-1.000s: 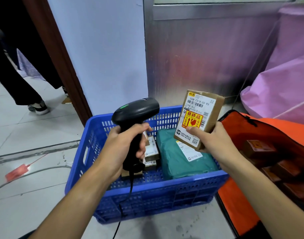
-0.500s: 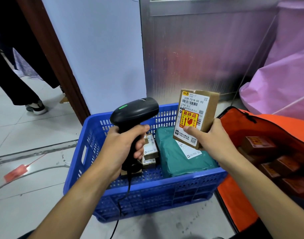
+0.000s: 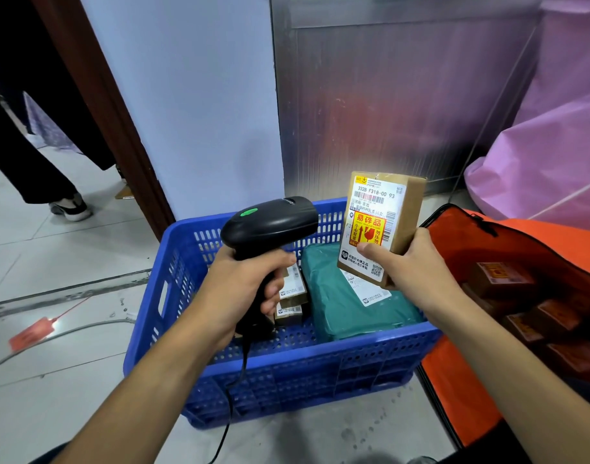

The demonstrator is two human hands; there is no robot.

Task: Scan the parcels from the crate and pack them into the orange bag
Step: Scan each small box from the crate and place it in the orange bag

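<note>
Scan step, seen from the worker's head. The left hand wraps fully around the grip of a black corded scanner, whose head points right toward the label. The right hand clasps a small brown cardboard parcel by its lower end, thumb across the label face and fingers behind, and holds it upright above the far right part of the blue crate.

Handling: the parcel appears light and stiff, since one hand carries it easily. Its yellow and red sticker marks the contents as breakable, so it probably wants lowering into the bag, not dropping. A grip on the bare cardboard edges seems best, as this leaves the barcode near the top unobstructed.

Remaining stock: a soft green mailer lies flat in the crate, with two small boxes stacked just to its left, partly hidden by the scanner hand. The orange bag stands open to the right of the crate, several brown boxes already inside.

Setting: crate and bag rest on a pale tiled floor. A white wall and a ribbed metal panel rise behind; pink sheeting hangs at far right. Another person's legs stand at far left.
</note>
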